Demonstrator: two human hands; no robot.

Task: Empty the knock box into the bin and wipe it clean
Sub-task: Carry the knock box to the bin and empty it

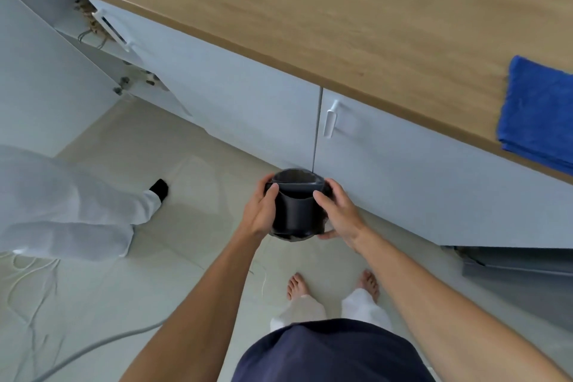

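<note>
We look through a single head-worn wide-angle camera, aimed steeply forward and down past our own forearms to the floor point(192, 164) and bare feet. The wooden counter point(341, 15) runs diagonally across the top, seemingly tilted by head roll. Both hands sit near centre, at arm's length. No second view overlaps.

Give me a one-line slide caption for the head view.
Both hands, left and right, hold a black knock box above the floor beside white cabinets.
</note>
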